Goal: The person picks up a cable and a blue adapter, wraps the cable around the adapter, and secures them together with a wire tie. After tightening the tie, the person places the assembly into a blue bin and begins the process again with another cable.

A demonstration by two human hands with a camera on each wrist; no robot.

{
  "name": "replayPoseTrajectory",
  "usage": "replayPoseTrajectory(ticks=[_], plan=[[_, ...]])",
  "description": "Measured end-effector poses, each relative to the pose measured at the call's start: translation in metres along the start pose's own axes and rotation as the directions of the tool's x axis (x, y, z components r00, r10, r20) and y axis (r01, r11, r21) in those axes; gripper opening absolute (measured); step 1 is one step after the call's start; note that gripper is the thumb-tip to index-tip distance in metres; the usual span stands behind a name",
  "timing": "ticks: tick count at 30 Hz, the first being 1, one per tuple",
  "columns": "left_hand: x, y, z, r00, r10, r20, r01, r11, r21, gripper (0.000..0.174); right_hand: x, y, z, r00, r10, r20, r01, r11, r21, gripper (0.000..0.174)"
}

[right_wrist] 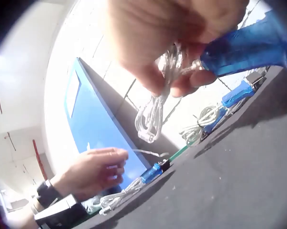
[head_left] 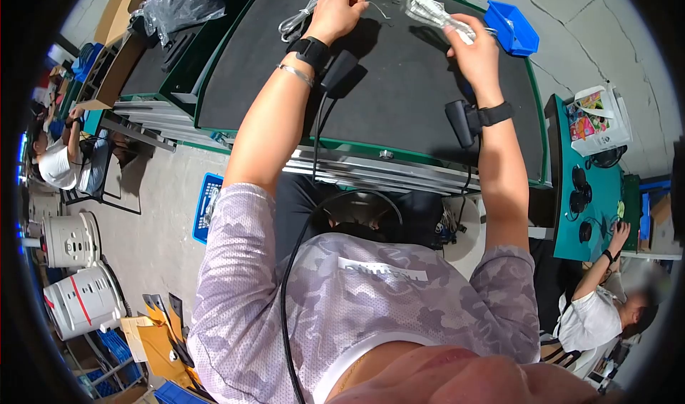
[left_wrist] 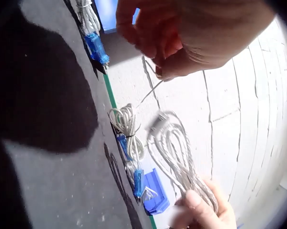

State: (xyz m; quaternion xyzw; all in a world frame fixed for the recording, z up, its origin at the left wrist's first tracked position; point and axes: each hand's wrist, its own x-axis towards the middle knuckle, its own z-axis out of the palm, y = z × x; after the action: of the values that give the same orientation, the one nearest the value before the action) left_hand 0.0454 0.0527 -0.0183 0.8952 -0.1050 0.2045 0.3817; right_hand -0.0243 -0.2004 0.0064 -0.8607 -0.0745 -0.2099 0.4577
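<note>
My left hand (head_left: 339,15) is raised over the far side of the dark work mat, pinching a thin, stiff pale wire tie (left_wrist: 151,92) between thumb and fingertips. My right hand (head_left: 476,47) grips a coiled, clear-sheathed silvery cable (head_left: 427,8) near one end. A translucent blue connector housing (right_wrist: 248,47) sticks out beside the right fingers, joined to that cable. The coil's loops hang free below the right hand in the right wrist view. Another bundled cable (head_left: 296,24) lies on the mat close to the left hand, with its blue connector (right_wrist: 152,172) showing.
More tied cables (right_wrist: 201,125) with blue connectors lie along the mat's far edge. A small blue bin (head_left: 512,28) stands at the far right corner. The dark mat (head_left: 407,83) covers a drawer bench. People sit at benches on both sides, and a white box (head_left: 599,122) stands on the right one.
</note>
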Motion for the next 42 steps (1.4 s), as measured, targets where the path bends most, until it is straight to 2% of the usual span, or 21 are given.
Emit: replayPoseTrajectory(ticks=[1, 3, 5, 6, 8, 10, 12, 14, 16, 18, 20, 21, 24, 25, 28, 30, 32, 35, 37, 40, 42], plan=[[0.002, -0.005, 0.001, 1.0, -0.002, -0.002, 0.002, 1.0, 0.0, 0.025, 0.007, 0.011, -0.002, 0.998, 0.053, 0.018, -0.056, 0.963, 0.262, 0.032], [0.004, -0.013, 0.003, 0.995, 0.035, 0.094, -0.039, 0.998, 0.041, 0.028, 0.015, 0.017, -0.01, 0.981, 0.169, 0.096, -0.19, 0.739, 0.646, 0.036], [0.002, -0.021, 0.01, 0.996, 0.084, -0.007, -0.084, 0.996, 0.038, 0.031, 0.03, 0.044, -0.016, 0.94, 0.141, 0.312, -0.342, 0.329, 0.88, 0.028], [0.001, -0.013, 0.008, 0.986, 0.13, -0.101, -0.127, 0.991, 0.039, 0.035, 0.032, 0.044, -0.018, 0.91, 0.071, 0.409, -0.413, 0.067, 0.908, 0.025], [-0.001, 0.003, 0.007, 0.995, 0.08, -0.058, -0.077, 0.995, 0.061, 0.044, 0.032, 0.046, -0.017, 0.916, 0.029, 0.399, -0.391, -0.148, 0.908, 0.024], [-0.009, 0.026, 0.007, 0.993, 0.105, 0.049, -0.079, 0.922, -0.38, 0.04, 0.025, 0.032, -0.011, 0.93, 0.025, 0.368, -0.353, -0.227, 0.908, 0.027], [-0.029, 0.056, 0.006, 0.895, 0.185, 0.407, 0.157, 0.722, -0.674, 0.043, 0.02, 0.022, -0.008, 0.932, 0.065, 0.357, -0.339, -0.198, 0.92, 0.029], [-0.045, 0.075, 0.017, 0.784, 0.393, 0.482, -0.043, 0.807, -0.588, 0.044, 0.017, 0.016, -0.006, 0.942, 0.057, 0.331, -0.321, -0.14, 0.937, 0.029], [-0.054, 0.077, 0.026, 0.724, 0.417, 0.55, -0.09, 0.847, -0.525, 0.046, 0.015, 0.01, -0.006, 0.946, 0.045, 0.321, -0.315, -0.096, 0.944, 0.028], [-0.047, 0.07, 0.028, 0.669, 0.442, 0.598, -0.02, 0.814, -0.58, 0.044, 0.015, 0.015, -0.011, 0.951, 0.046, 0.305, -0.303, -0.055, 0.952, 0.027], [-0.041, 0.066, 0.014, 0.677, 0.406, 0.614, 0.137, 0.751, -0.646, 0.042, 0.024, 0.028, -0.02, 0.954, -0.085, 0.289, -0.278, 0.122, 0.953, 0.022], [-0.035, 0.061, 0.008, 0.66, 0.386, 0.644, 0.217, 0.723, -0.656, 0.041, 0.025, 0.029, -0.023, 0.966, -0.047, 0.253, -0.232, 0.262, 0.937, 0.018], [-0.024, 0.05, 0.002, 0.845, 0.211, 0.491, 0.239, 0.673, -0.7, 0.034, 0.036, 0.049, -0.02, 0.977, 0.094, 0.194, -0.215, 0.378, 0.9, 0.015], [-0.023, 0.049, 0.0, 0.883, 0.128, 0.451, 0.27, 0.648, -0.713, 0.034, 0.035, 0.052, -0.018, 0.969, 0.162, 0.189, -0.236, 0.354, 0.905, 0.012], [-0.017, 0.035, 0.001, 0.951, 0.024, 0.308, 0.225, 0.63, -0.744, 0.034, 0.033, 0.053, -0.009, 0.94, 0.17, 0.296, -0.336, 0.302, 0.892, 0.012], [-0.014, 0.03, 0.0, 0.965, -0.006, 0.263, 0.218, 0.58, -0.785, 0.033, 0.031, 0.056, -0.007, 0.923, 0.178, 0.342, -0.383, 0.311, 0.87, 0.013], [-0.009, 0.026, -0.003, 0.977, -0.033, 0.211, 0.196, 0.533, -0.823, 0.031, 0.032, 0.06, -0.003, 0.889, 0.039, 0.456, -0.454, 0.214, 0.865, 0.02], [-0.003, 0.017, -0.002, 0.972, 0.063, 0.228, 0.201, 0.291, -0.935, 0.023, 0.019, 0.033, -0.001, 0.903, 0.067, 0.425, -0.429, 0.2, 0.881, 0.017], [-0.008, 0.027, 0.001, 0.975, 0.069, 0.212, 0.182, 0.301, -0.936, 0.025, 0.018, 0.031, 0.002, 0.904, 0.015, 0.427, -0.418, 0.238, 0.877, 0.018], [-0.018, 0.044, 0.0, 0.977, 0.077, 0.201, 0.173, 0.278, -0.945, 0.026, 0.015, 0.031, 0.008, 0.913, 0.077, 0.4, -0.405, 0.273, 0.872, 0.02], [-0.02, 0.048, 0.0, 0.982, 0.037, 0.186, 0.169, 0.27, -0.948, 0.028, 0.016, 0.032, 0.007, 0.893, 0.045, 0.449, -0.448, 0.201, 0.871, 0.022]])
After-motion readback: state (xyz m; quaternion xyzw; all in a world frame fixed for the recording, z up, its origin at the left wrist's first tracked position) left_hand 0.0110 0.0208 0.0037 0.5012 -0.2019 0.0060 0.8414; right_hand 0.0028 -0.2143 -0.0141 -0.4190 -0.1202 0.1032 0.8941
